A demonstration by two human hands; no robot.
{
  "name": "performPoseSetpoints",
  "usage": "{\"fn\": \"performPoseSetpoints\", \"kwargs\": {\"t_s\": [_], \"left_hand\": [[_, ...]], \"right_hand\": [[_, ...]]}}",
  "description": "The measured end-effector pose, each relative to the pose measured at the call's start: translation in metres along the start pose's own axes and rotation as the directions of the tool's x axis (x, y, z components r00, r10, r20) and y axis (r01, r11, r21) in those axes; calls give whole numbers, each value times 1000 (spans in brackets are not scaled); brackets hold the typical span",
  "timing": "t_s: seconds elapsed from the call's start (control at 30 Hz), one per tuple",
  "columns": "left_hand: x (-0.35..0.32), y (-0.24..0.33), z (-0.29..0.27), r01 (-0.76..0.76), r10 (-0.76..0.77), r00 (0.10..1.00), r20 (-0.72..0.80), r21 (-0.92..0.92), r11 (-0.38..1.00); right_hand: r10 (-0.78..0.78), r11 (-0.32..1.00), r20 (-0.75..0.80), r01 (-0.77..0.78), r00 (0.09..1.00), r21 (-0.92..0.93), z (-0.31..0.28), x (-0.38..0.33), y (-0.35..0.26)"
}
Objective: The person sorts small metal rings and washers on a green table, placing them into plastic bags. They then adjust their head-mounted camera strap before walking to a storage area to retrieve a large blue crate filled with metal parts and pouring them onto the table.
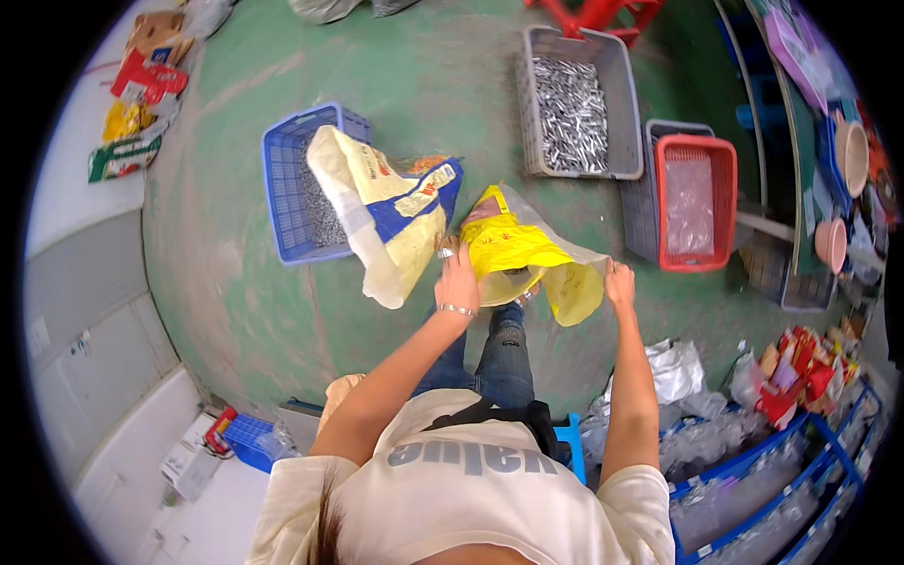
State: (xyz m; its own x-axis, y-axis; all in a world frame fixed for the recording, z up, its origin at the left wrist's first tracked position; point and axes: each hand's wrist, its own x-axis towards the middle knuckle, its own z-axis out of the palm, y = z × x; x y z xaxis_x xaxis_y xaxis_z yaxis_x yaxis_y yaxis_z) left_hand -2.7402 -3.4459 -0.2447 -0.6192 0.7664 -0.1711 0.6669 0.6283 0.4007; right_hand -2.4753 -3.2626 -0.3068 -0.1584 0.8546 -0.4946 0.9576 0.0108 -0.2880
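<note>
A yellow plastic bag point(513, 247) hangs in front of my legs with its mouth toward me. My left hand point(458, 280) is closed on the left side of the bag's rim, a ring and a bracelet showing on it. Off to the right, my right hand point(619, 284) pinches the corner of the same bag and stretches it sideways. Just left of my left hand a cream and blue sack point(384, 202) leans partly over a blue crate point(275, 193). Small grey metal pieces point(325, 212) lie in that crate, partly covered by the sack.
A grey crate point(531, 118) full of short silvery metal pieces stands at the far right of centre. Beside it are a red basket point(723, 202) and a red stool point(603, 14). Blue racks point(734, 480) with plastic bags fill the lower right. Empty-looking packages point(141, 113) lie far left.
</note>
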Motion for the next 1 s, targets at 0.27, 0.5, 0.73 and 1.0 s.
{"fn": "performPoseSetpoints", "kwargs": {"t_s": [0.27,0.5,0.73,1.0], "left_hand": [[41,77,54,-252,224,958,178,161,954],[54,99,52,-114,104,972,212,34,993],[-37,15,71,405,-462,768,443,223,887],[-70,-58,84,472,-629,522,577,419,776]], "right_hand": [[74,997,-211,-73,975,12,-10,-33,16],[291,822,165,-334,942,462,101,-56,156],[237,185,834,-866,499,465,138,-56,183],[224,-281,737,-682,638,675,171,-82,75]]}}
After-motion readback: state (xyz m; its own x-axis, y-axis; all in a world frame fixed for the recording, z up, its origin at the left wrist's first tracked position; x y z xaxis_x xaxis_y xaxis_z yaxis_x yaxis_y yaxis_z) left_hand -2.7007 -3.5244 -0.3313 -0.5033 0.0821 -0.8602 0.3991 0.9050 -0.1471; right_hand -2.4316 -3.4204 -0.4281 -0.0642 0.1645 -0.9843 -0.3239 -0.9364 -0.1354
